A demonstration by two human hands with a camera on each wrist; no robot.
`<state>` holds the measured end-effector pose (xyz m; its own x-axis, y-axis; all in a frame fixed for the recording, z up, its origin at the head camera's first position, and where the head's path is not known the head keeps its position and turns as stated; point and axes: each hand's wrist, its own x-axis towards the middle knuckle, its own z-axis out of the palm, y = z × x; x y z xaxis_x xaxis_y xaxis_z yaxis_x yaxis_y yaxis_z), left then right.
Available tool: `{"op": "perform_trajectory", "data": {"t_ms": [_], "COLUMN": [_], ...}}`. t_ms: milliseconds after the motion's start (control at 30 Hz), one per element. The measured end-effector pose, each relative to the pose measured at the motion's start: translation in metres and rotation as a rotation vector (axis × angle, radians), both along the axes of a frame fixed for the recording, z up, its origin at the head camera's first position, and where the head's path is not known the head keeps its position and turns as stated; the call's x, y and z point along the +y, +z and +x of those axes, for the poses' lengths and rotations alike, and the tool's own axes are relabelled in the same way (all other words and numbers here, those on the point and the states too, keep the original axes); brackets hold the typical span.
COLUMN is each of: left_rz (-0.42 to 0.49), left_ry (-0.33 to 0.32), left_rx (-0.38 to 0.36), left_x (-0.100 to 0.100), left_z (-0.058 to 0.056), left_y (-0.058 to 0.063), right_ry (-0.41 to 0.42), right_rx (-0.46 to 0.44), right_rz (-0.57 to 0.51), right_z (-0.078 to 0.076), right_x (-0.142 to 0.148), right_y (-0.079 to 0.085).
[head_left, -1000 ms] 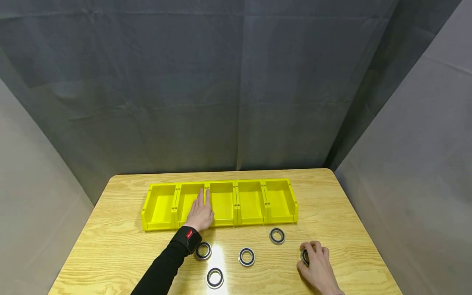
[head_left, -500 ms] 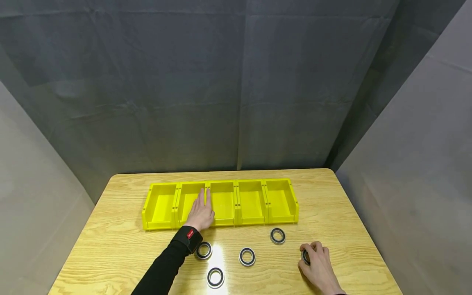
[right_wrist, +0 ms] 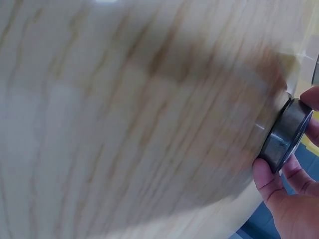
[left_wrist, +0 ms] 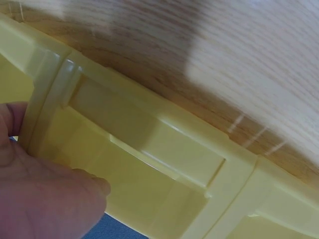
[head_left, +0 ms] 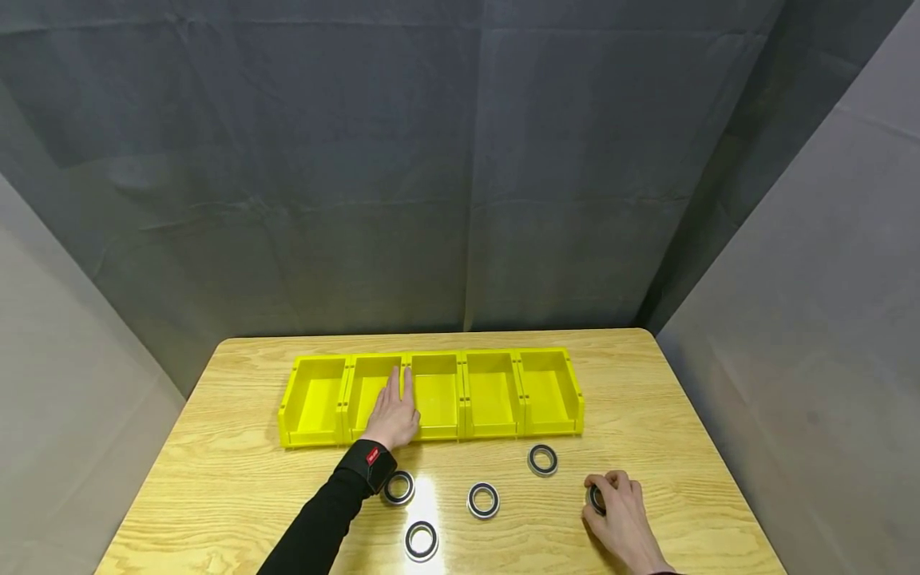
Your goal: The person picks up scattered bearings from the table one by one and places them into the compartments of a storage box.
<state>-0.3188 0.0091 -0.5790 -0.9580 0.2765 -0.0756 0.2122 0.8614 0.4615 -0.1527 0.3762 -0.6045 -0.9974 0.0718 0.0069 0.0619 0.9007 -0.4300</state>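
In the head view my left hand point(head_left: 392, 418) lies over the row of yellow bins point(head_left: 491, 397), its fingers straight and spread on both sides of the wall between the second and third bin from the left. The left wrist view shows this hand point(left_wrist: 47, 191) right at the divider point(left_wrist: 47, 102). At the table's right my right hand point(head_left: 623, 515) holds a ball bearing point(head_left: 596, 500) between thumb and fingertips. The right wrist view shows this bearing's metal outer rim point(right_wrist: 285, 135) close over the wood, the thumb on one side and fingers on the other.
Several more bearings lie flat in front of the bins: one by the left wristband point(head_left: 398, 488), one nearer the front point(head_left: 421, 541), one in the middle point(head_left: 483, 501) and one to the right point(head_left: 542, 461). Grey curtains point(head_left: 460, 168) enclose the wooden table point(head_left: 208, 479).
The whole head view has shifted very slightly. Both hands stay where they were, the left over the bins and the right on the bearing.
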Motion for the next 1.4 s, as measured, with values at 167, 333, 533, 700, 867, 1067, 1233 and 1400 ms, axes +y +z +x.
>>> {"op": "perform_trajectory", "data": {"t_ms": [167, 333, 533, 700, 867, 1067, 1233, 1400], "left_rz": [0.003, 0.008, 0.017, 0.033, 0.018, -0.009, 0.006, -0.004], "left_ry": [-0.001, 0.002, -0.004, -0.007, -0.001, 0.001, 0.003, 0.005], "left_rx": [0.011, 0.006, -0.005, -0.006, -0.014, -0.024, -0.02, -0.036], "left_x": [0.0, 0.0, 0.001, 0.002, 0.002, 0.002, 0.002, 0.001], "left_z": [-0.001, -0.001, 0.002, 0.004, 0.004, 0.003, 0.002, 0.0], "left_y": [-0.003, -0.002, 0.004, 0.008, 0.01, 0.01, 0.007, 0.004], "right_ry": [0.006, 0.004, 0.01, 0.037, 0.05, 0.053, 0.068, 0.089], "right_rx": [0.055, 0.066, 0.083, 0.155, 0.197, 0.169, 0.174, 0.203], "right_rz": [0.0, -0.002, -0.005, -0.005, -0.018, -0.015, -0.011, -0.009], "right_z": [-0.003, -0.009, -0.019, -0.028, -0.038, -0.053, -0.063, -0.072], "right_x": [-0.001, -0.005, -0.013, -0.02, -0.026, -0.031, -0.034, -0.036], "right_y": [0.0, 0.004, 0.009, 0.01, 0.014, 0.021, 0.025, 0.029]}}
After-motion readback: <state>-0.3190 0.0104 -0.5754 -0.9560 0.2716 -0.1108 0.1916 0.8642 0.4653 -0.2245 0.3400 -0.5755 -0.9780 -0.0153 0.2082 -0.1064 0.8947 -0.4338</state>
